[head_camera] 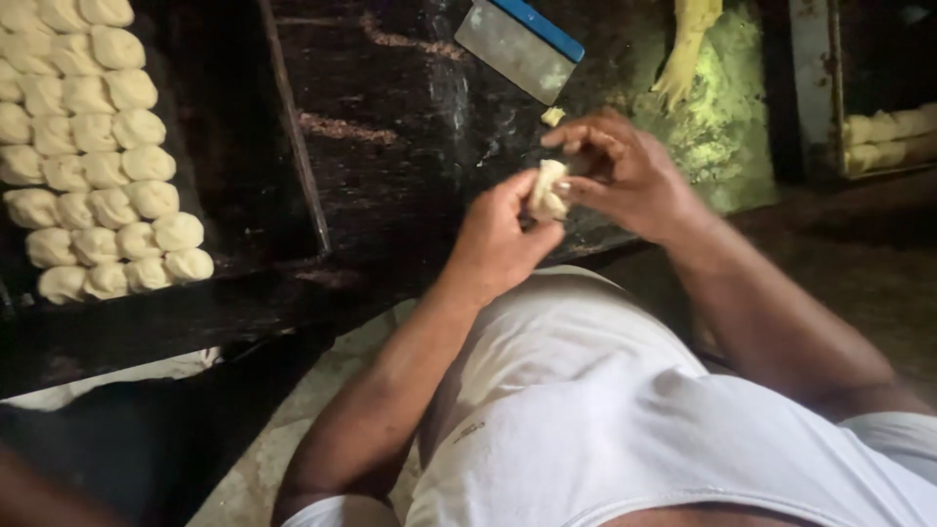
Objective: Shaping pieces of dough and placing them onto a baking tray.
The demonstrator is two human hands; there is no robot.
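Both my hands meet over the near edge of a dark worktable (410, 146). A small pale dough piece (548, 189) sits between them. My left hand (503, 239) pinches it from below and the left. Fingers of my right hand (625, 171) curl over it from the right. A tiny scrap of dough (552, 116) lies on the table just beyond my right hand.
A dark tray (185, 117) at the left holds several rows of shaped dough balls (93, 146). A metal bench scraper with a blue handle (517, 44) lies at the back. A long dough strip (688, 49) rests on a floury patch, and more dough (888, 137) lies at the far right.
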